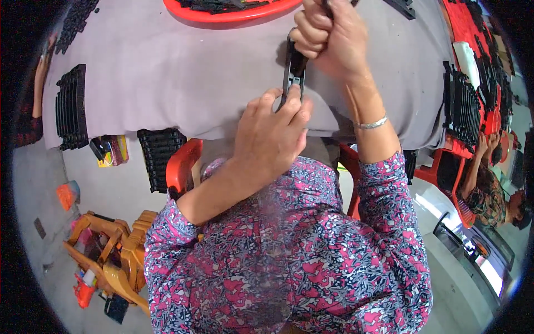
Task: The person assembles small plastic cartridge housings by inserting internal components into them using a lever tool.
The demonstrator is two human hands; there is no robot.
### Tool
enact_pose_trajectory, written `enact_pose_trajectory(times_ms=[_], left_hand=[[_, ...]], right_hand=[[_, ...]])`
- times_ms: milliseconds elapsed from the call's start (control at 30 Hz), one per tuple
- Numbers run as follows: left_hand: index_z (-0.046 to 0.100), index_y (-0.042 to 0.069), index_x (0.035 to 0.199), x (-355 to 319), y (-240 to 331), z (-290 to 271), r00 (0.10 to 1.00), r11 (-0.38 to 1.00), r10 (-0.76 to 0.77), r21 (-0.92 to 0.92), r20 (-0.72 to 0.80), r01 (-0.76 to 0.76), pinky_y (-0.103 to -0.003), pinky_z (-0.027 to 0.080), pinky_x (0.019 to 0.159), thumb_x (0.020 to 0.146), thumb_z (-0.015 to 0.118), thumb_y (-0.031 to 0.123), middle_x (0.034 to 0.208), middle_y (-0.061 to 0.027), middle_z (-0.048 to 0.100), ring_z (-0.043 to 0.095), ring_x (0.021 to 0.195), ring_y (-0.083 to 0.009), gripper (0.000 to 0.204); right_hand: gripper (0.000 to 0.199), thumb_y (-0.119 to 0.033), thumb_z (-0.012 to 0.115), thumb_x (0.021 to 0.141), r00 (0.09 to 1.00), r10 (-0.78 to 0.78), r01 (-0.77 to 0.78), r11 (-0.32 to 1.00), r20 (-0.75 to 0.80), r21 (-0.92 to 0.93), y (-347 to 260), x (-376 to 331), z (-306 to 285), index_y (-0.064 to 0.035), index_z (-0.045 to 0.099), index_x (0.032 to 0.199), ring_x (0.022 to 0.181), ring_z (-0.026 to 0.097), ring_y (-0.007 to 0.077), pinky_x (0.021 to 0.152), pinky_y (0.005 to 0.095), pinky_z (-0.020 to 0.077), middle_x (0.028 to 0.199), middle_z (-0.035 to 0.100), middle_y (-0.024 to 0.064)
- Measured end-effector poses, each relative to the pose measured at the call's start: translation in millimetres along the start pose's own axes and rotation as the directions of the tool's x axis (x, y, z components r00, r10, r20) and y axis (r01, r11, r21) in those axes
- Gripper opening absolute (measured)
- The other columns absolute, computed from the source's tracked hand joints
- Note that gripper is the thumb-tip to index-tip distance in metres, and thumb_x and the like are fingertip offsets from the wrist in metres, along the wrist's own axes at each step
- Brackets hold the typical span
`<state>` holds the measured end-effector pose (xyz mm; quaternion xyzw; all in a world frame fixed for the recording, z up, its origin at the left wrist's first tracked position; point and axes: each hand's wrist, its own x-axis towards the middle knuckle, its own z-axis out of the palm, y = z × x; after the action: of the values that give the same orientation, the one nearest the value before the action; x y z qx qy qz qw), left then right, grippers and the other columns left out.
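A long narrow black plastic part (293, 69) stands upright between my hands, over the grey cloth-covered table (167, 67). My left hand (271, 136) grips its lower end with fingertips curled around it. My right hand (329, 34) is closed in a fist around its upper end; a silver bracelet sits on that wrist. The middle of the part shows between the two hands; its ends are hidden by my fingers.
A red tray (233, 12) of black parts lies at the table's far edge. Rows of black parts stand at the left (71, 106), below the table edge (158, 156) and at the right (464, 106). Red chairs, an orange wooden frame (114, 250) and another seated person (489, 189) surround me.
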<state>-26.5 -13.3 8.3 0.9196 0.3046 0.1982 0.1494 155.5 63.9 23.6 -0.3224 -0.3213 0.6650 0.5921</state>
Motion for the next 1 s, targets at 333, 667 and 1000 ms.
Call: enact_pose_trajectory(times_ms=[333, 667, 1000], left_hand=[[0.056, 0.013, 0.128, 3.7, -4.2, -3.0, 0.998, 1.000, 0.020, -0.017, 0.066, -0.019, -0.047, 0.045, 0.092, 0.078, 0.073, 0.023, 0.131, -0.0119, 0.054, 0.054, 0.113, -0.0341, 0.054], [0.058, 0.013, 0.123, -20.6, -11.2, -6.2, 0.983, 0.964, 0.094, -0.232, -0.157, -0.129, -0.049, 0.043, 0.094, 0.077, 0.075, 0.036, 0.129, -0.0129, 0.051, 0.052, 0.116, -0.0339, 0.055], [0.057, 0.009, 0.128, -42.7, -9.3, 20.8, 0.976, 0.965, 0.017, -0.250, -0.217, -0.072, -0.049, 0.042, 0.091, 0.073, 0.081, 0.034, 0.122, -0.0171, 0.050, 0.051, 0.111, -0.0361, 0.065]], right_hand=[[0.048, -0.053, 0.045, 0.102, 0.981, -0.061, 0.037, 0.991, -0.185, -0.131, -72.2, -9.6, 24.6, -0.0170, 0.039, 0.071, 0.043, 0.021, 0.0045, 0.036, 0.0226, 0.0136, 0.055, 0.027, -0.0070], [0.043, -0.039, 0.058, 0.092, 0.873, -0.027, -0.401, 0.526, -0.487, -0.750, -54.5, -34.3, -65.1, -0.0030, 0.065, 0.070, 0.059, 0.058, 0.0167, 0.054, 0.0330, 0.0452, 0.062, 0.061, 0.0062], [0.032, -0.033, 0.062, 0.087, 0.772, -0.601, -0.095, -0.428, 0.205, -0.899, -38.2, -42.6, -32.1, -0.0029, 0.070, 0.092, 0.077, 0.067, 0.0363, 0.073, 0.0466, 0.0531, 0.086, 0.068, 0.0171]])
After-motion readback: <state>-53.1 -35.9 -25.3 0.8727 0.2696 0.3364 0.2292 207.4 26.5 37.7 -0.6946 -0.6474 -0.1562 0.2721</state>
